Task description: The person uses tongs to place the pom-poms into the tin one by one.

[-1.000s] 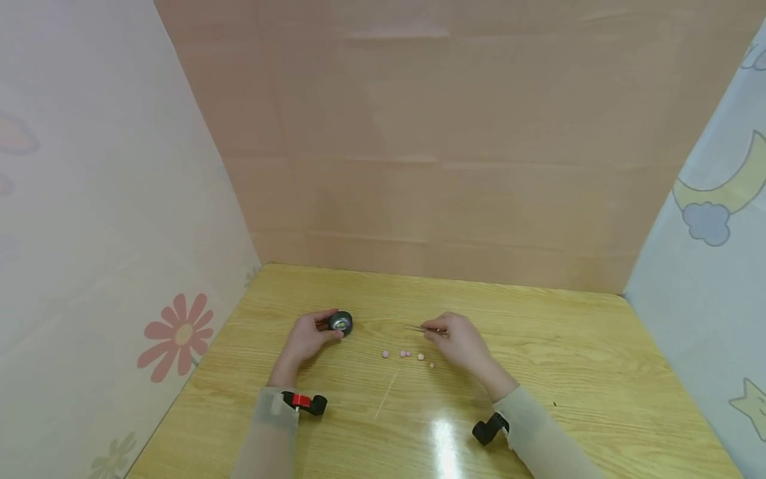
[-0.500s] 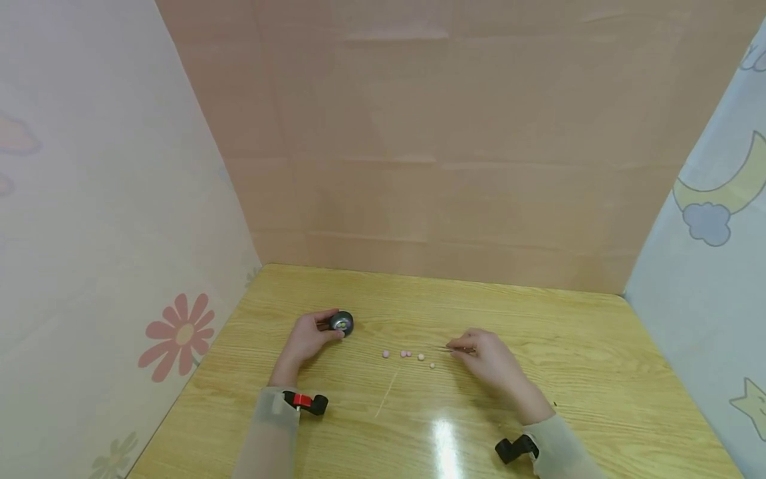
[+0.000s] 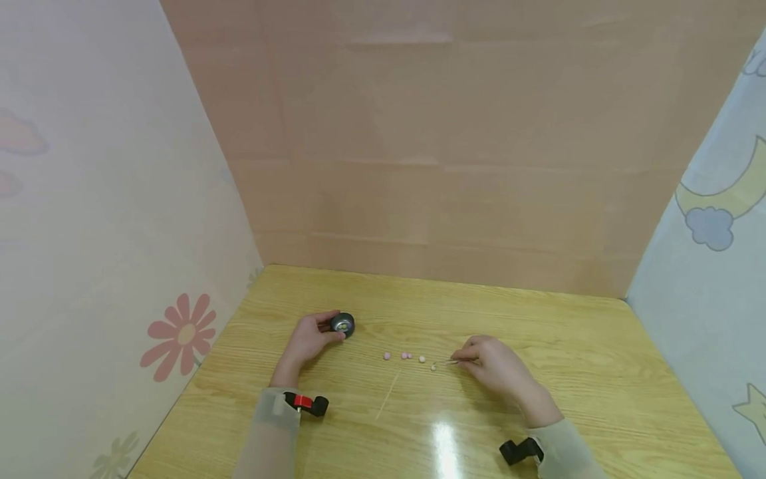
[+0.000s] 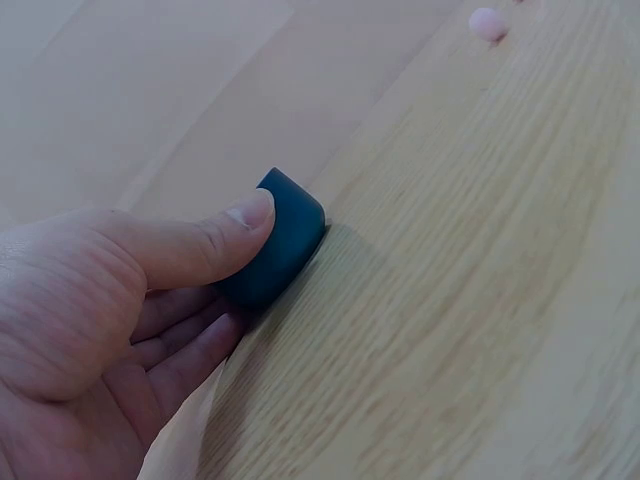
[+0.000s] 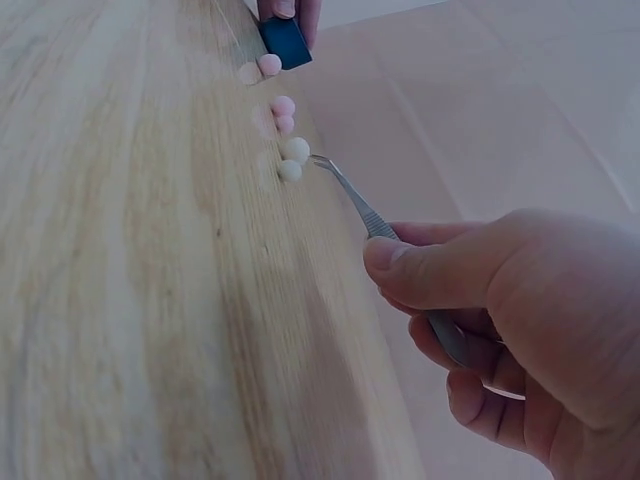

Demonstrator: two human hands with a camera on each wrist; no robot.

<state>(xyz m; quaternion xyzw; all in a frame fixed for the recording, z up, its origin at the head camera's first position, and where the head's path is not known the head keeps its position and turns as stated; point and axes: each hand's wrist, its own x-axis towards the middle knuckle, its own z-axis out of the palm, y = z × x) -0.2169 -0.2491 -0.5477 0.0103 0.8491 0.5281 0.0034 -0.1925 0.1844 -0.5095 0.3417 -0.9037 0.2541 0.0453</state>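
Observation:
My left hand (image 3: 308, 340) grips a small dark round cup (image 3: 343, 324) standing on the table, thumb on the near side and fingers around the far side. Some small greenish balls show inside it. In the left wrist view the cup (image 4: 285, 240) looks dark teal. Thumb and fingers of my right hand (image 3: 498, 367) pinch bent-tip metal tweezers (image 5: 352, 195). The tweezers' tips are close to the small white ball (image 3: 433, 368) at the right end of a row. Beside it lies a larger white ball (image 3: 422, 359). Several pink balls, including one pink ball (image 3: 387, 356), lie farther left.
The wooden table (image 3: 359, 426) carries a thin pale line (image 3: 387, 395) in front of the balls. A brown paper-like backdrop (image 3: 449, 166) rises behind it. Patterned walls stand at left and right. Each wrist wears a black camera mount (image 3: 517, 452).
My right hand has moved right and toward the near edge, bringing the tweezers from above the row down to its right end. My left hand and the cup stay put.

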